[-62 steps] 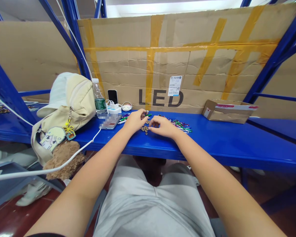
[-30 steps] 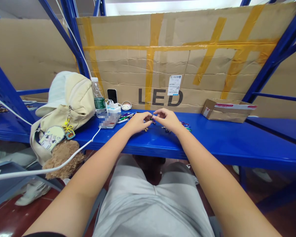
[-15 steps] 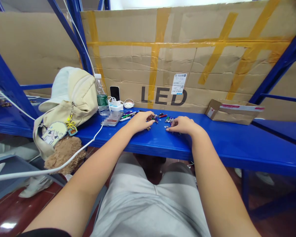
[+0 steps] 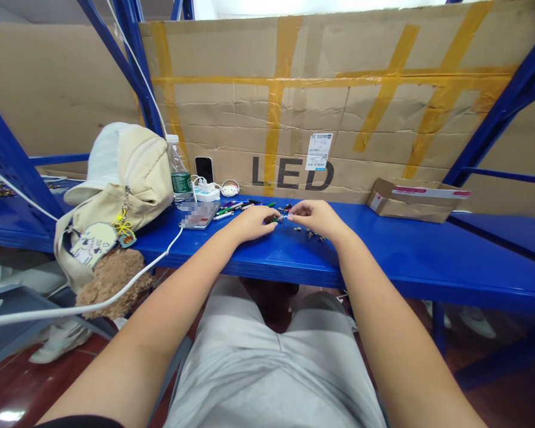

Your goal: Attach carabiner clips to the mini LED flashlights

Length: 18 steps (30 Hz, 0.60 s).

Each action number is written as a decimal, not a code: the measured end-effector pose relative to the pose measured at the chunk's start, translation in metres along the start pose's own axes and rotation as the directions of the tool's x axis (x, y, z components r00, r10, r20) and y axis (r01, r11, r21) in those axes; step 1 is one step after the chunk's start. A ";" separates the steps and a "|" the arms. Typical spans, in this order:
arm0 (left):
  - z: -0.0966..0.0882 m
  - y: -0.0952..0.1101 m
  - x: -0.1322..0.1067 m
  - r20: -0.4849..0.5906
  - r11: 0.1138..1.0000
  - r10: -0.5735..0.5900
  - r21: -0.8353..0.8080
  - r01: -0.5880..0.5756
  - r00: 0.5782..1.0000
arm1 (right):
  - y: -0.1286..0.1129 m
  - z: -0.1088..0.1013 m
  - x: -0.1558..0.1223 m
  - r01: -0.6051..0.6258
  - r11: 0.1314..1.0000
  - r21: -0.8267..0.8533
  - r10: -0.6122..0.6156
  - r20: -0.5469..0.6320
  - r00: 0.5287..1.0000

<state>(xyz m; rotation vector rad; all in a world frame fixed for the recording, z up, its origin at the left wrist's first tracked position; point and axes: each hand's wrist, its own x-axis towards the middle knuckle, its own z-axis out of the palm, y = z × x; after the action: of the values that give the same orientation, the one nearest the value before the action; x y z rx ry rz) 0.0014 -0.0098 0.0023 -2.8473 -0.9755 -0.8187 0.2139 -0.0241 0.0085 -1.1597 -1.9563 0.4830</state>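
Note:
Both my hands are over the blue shelf [image 4: 405,249], close together. My left hand [image 4: 252,221] is curled, its fingertips pinched on a small green item [image 4: 275,219] that looks like a clip. My right hand [image 4: 316,217] is curled too, its fingertips pinched at the same spot on a tiny piece too small to name. Small loose metal parts [image 4: 311,234] lie on the shelf just under my right hand. A row of coloured clips and pens [image 4: 238,207] lies behind my left hand.
A cream bag [image 4: 125,178] with a plush charm hangs off the shelf's left end, beside a water bottle [image 4: 178,172], a phone [image 4: 198,214], a charger and a white cable [image 4: 116,291]. A flat cardboard box [image 4: 414,199] lies at the right. Taped cardboard forms the back wall.
My right hand has come back from the loose parts on the shelf and now meets my left hand. The camera view has shifted slightly.

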 end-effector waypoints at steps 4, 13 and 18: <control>0.003 -0.003 0.001 0.005 0.998 0.059 -0.019 -0.059 0.998 | 0.005 0.005 0.003 0.022 0.999 0.026 -0.022 0.005 1.000; 0.000 -0.002 0.001 0.043 0.995 0.087 -0.044 -0.085 0.995 | 0.010 0.007 0.004 0.176 0.983 -0.058 -0.177 -0.008 0.984; -0.001 -0.002 0.001 0.053 0.995 0.013 -0.101 -0.007 0.999 | 0.007 0.010 0.004 0.292 0.941 -0.170 -0.300 -0.023 0.954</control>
<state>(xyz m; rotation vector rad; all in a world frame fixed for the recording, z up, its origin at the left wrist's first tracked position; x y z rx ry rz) 0.0002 -0.0075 0.0035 -2.9716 -0.9514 -0.8180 0.2094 -0.0160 -0.0005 -0.9417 -2.1128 0.1342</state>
